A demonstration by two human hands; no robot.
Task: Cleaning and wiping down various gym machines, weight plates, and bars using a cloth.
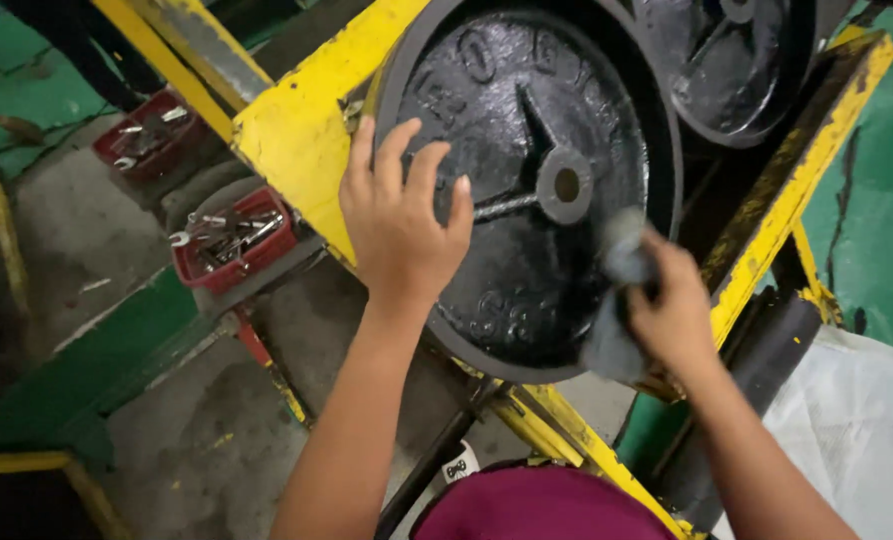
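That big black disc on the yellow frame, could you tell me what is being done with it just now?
A person leans over a yellow metal frame that carries a round black iron disc with a centre hole. The left hand lies flat and open on the disc's face, steadying it. The right hand grips a grey cloth pressed against the disc's lower right edge. A second black disc sits behind it. Two red trays of metal tools stand on the floor to the left.
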